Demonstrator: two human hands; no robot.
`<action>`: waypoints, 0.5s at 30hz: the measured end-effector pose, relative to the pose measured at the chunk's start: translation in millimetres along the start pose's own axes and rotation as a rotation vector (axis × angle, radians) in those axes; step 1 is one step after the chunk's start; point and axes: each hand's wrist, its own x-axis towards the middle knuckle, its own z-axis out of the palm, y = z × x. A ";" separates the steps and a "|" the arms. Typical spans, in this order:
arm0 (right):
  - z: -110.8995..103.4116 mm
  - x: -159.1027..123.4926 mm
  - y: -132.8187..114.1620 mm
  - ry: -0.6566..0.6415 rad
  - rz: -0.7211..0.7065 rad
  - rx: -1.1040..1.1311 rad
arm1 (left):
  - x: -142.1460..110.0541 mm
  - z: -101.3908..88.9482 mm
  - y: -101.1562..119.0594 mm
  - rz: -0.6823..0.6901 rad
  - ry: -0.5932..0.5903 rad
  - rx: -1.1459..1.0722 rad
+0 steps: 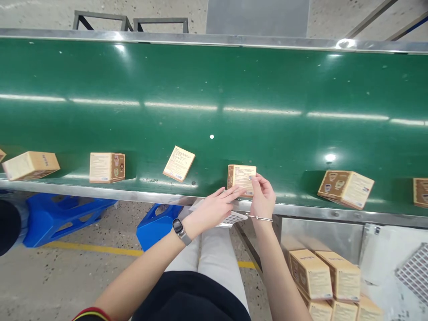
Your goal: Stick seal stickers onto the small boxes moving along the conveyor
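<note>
A small cream-and-brown printed carton (241, 173) stands near the front edge of the green conveyor belt, between my hands. My right hand (263, 196), wearing a bracelet, has its fingers bent at the carton's right side. Its thumb and fingertip pinch at a small sticker (250, 178) on the printed face. My left hand (219, 207), with a watch at the wrist, reaches across the carton's lower front, fingertips touching it. Beneath that palm sticks out a white sheet of stickers (233, 218), apparently held by the left hand; its thumb is largely hidden.
Similar cartons sit along the belt (214, 71): a tilted one (179, 163), others to the left (107, 168) and right (346, 188). Stacked cartons (310, 274) and another sticker sheet (416, 272) lie lower right. A metal rail (167, 198) edges the belt; blue stools (63, 218) stand below.
</note>
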 end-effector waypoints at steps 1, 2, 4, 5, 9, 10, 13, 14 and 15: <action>-1.5 1.1 0.3 0.008 -0.013 -0.018 | 1.3 -0.6 1.1 0.002 0.008 -0.013; -2.9 2.3 0.6 0.016 -0.026 -0.036 | 3.0 -1.2 2.4 0.003 0.015 -0.024; -5.8 4.7 0.9 0.033 -0.051 -0.069 | 7.3 -1.6 5.5 0.005 0.013 -0.030; -7.1 5.7 0.7 0.042 -0.062 -0.085 | 9.8 -1.5 7.1 0.006 0.006 -0.025; -11.6 8.5 -3.4 0.093 -0.106 -0.136 | 20.4 1.3 12.6 0.009 -0.016 -0.005; -12.6 9.0 -4.7 0.110 -0.116 -0.145 | 23.1 2.3 13.8 0.012 -0.017 -0.004; -16.2 11.1 -6.0 0.157 -0.137 -0.164 | 31.0 5.7 17.4 0.024 -0.011 -0.023; -17.5 12.3 -5.2 0.172 -0.141 -0.167 | 33.4 6.7 18.6 0.028 -0.007 -0.036; -19.0 14.1 -3.7 0.185 -0.144 -0.169 | 35.6 7.5 19.7 0.032 -0.002 -0.050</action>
